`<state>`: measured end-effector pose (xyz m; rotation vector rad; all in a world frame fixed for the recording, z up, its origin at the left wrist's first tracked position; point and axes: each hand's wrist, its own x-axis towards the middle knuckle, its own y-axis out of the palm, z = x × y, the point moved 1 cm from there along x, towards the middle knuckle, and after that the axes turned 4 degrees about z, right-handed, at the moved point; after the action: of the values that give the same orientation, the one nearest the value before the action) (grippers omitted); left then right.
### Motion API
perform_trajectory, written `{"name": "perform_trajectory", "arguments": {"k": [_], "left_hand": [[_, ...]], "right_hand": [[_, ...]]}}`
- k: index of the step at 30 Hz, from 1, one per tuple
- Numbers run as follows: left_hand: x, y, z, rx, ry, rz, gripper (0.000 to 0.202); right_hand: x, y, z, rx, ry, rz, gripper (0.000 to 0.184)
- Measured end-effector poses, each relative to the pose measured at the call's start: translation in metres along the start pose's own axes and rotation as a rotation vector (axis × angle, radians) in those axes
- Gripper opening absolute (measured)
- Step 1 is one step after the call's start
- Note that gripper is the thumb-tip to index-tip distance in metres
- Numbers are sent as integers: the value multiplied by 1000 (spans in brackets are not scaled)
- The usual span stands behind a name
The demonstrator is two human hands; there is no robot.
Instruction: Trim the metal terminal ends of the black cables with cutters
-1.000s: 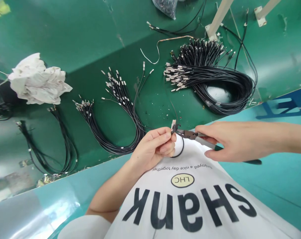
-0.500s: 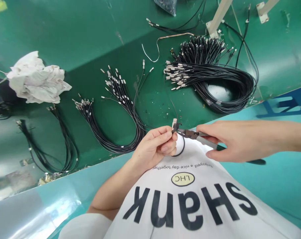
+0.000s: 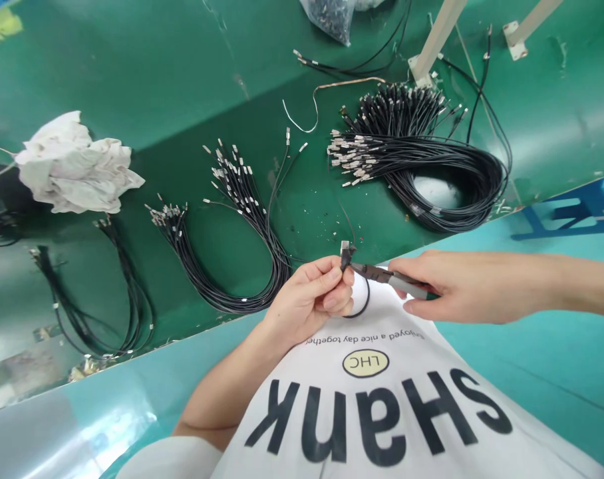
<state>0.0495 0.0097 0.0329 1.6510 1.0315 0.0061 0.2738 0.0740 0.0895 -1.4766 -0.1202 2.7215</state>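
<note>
Between its thumb and fingers, my left hand (image 3: 314,289) pinches a black cable (image 3: 366,303) close to its end. The cable's metal-tipped plug (image 3: 345,251) points up past my fingertips, and the rest loops down in front of the white shirt. My right hand (image 3: 426,286) is closed around a pair of pliers (image 3: 382,274) with grey and dark green handles. Their jaws reach the black part of the plug from the right; whether they touch or cut it is too small to tell.
A U-shaped cable bundle (image 3: 232,299) lies left on the green bench (image 3: 192,146), with a smaller bundle (image 3: 132,293) farther left. At right sits a large coiled bundle (image 3: 461,153) near a metal post (image 3: 436,43). A crumpled white cloth (image 3: 77,166) lies far left.
The plier handles have closed nearer together and my right hand has shifted slightly left. My left hand keeps its pinch on the cable. The whole view has tilted a little.
</note>
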Motion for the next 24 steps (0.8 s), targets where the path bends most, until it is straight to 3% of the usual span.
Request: {"name": "perform_trajectory", "arguments": {"k": [4,9,24], "left_hand": [[0,2,-1,-8,11,32,20],[0,4,-2,-12,5,36,22],[2,-1,2,16,-3,53,21]], "right_hand": [[-3,0,-1,-13,-46,-37,15],[-8,1,-3,-29,-7,-65,24],[0,0,1,-16,-17,-32,20]]}}
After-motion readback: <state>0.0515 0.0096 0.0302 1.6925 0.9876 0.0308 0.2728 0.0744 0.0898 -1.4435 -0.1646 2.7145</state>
